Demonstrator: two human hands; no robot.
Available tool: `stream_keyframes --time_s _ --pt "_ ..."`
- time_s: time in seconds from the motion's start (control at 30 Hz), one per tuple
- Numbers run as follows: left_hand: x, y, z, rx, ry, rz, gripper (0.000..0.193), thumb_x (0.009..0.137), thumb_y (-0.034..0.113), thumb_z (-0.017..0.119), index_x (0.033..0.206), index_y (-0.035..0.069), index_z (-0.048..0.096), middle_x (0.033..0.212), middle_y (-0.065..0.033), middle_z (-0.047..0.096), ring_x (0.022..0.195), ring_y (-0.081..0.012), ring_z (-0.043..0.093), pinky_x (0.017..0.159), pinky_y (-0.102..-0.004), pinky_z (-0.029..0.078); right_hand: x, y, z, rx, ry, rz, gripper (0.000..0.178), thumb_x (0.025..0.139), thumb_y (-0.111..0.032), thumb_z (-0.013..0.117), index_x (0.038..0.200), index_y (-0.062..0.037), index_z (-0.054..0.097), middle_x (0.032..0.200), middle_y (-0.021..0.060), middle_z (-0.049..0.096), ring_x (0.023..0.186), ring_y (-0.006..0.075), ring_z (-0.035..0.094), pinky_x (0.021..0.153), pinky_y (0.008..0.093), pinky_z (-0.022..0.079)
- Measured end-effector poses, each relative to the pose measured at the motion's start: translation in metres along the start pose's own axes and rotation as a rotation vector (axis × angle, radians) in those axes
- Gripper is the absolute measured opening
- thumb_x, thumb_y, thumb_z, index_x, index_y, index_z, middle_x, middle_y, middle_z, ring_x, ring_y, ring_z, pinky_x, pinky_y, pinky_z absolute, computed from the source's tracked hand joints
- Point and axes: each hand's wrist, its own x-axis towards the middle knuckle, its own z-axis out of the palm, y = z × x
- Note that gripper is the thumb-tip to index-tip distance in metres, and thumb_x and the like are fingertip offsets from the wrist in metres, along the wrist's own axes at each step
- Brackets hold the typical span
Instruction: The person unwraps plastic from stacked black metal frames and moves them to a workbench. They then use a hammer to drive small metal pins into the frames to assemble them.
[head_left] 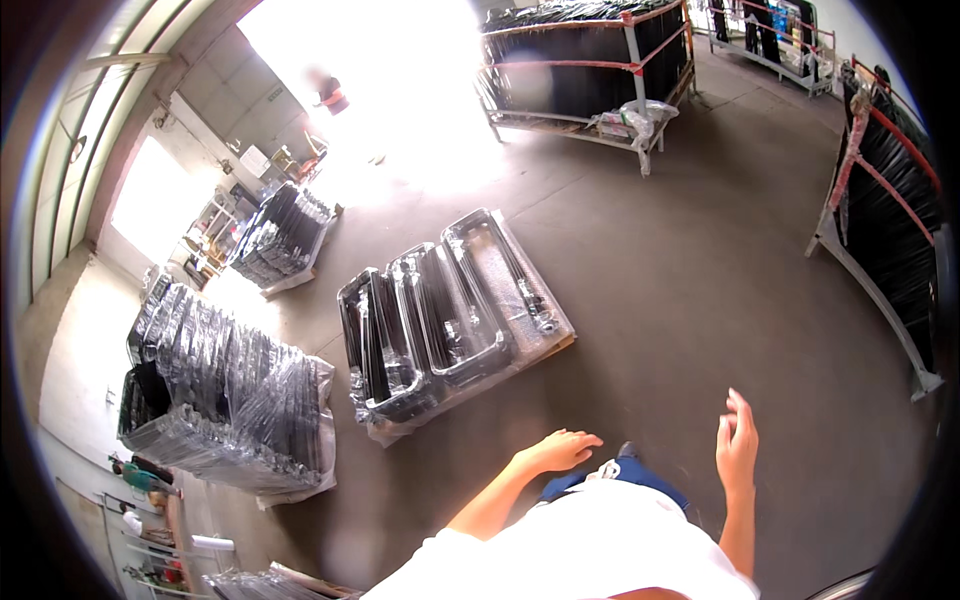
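Lower left edge: two figures, one in a green top (pixel 136 474), show small and partly cropped by the dark rim, near a white roll (pixel 213 543).
Tall wrapped stack: black parts (pixel 225 400) stand packed side by side under shiny clear film, close to the left wall.
Smaller stack: further back, dark parts (pixel 275 238) sit on a low pallet near cluttered shelving.
Bright doorway: a person (pixel 331 95) in dark clothing with an orange-red band stands against the glare, well apart from the hands.
Centre pallet: black frames with rounded corners (pixel 433 312) stand in upright groups under film; they lie ahead and to the left of the wearer, nearest to the left hand. The right part of the pallet (pixel 558 345) shows a bubbly plastic covering, and its near right corner shows bare wood.
Left hand: the hand (pixel 567 451) hangs in front of the waist, open with fingers loosely bent, apart from the frames.
Wearer: a white shirt (pixel 570 550), blue trousers (pixel 562 487) and one dark shoe tip (pixel 628 450).
Upper rack: a pale metal rack (pixel 635 62) with red wrapping holds black parts, crumpled clear plastic hanging at its near corner.
Right hand: the hand (pixel 738 432) is raised over the grey floor (pixel 690 270), open, fingers pointing forward.
Far right: another rack (pixel 862 268) with red straps holds black wrapped parts.
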Motion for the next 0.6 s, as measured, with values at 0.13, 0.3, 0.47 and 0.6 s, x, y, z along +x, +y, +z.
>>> stream_keyframes --time_s 0.13,0.3,0.47,0.6 --pt "0.046 -0.015 -0.067 -0.082 0.161 -0.025 0.032 0.087 0.016 0.046 0.118 0.009 0.048 0.112 -0.0127 0.054 0.103 -0.0286 0.051 0.091 -0.0371 0.037 0.121 -0.037 0.034 0.016 -0.121 -0.272 0.039 0.076 0.003 0.049 0.115 -0.0048 0.048 0.101 0.0125 0.056 0.076 0.0249 0.058 0.073 0.0342 0.045" --pt "0.11 -0.076 -0.113 -0.182 0.192 -0.115 0.033 0.087 0.018 0.047 0.118 0.008 0.048 0.107 -0.0152 0.056 0.099 -0.0309 0.053 0.085 -0.0381 0.042 0.215 -0.058 0.101 0.1 -0.315 -0.369 0.041 0.073 0.001 0.055 0.113 -0.0053 0.049 0.102 0.0115 0.057 0.075 0.0251 0.058 0.07 0.0345 0.045" --pt "0.173 -0.149 -0.181 -0.127 0.119 -0.208 0.034 0.087 0.021 0.048 0.118 0.009 0.048 0.107 -0.0162 0.056 0.1 -0.0321 0.052 0.085 -0.0384 0.042 0.293 -0.051 0.166 0.086 -0.387 -0.327 0.038 0.075 0.0 0.052 0.113 -0.0044 0.049 0.1 0.0131 0.057 0.076 0.0243 0.059 0.071 0.0336 0.047" --pt "0.232 -0.203 -0.257 0.081 0.115 -0.237 0.036 0.086 0.026 0.047 0.119 0.011 0.047 0.109 -0.0158 0.055 0.102 -0.0312 0.052 0.086 -0.0406 0.04 0.363 -0.057 0.194 0.096 -0.432 -0.276 0.037 0.076 0.0 0.052 0.113 -0.0044 0.049 0.1 0.0136 0.058 0.076 0.0241 0.06 0.073 0.034 0.047"
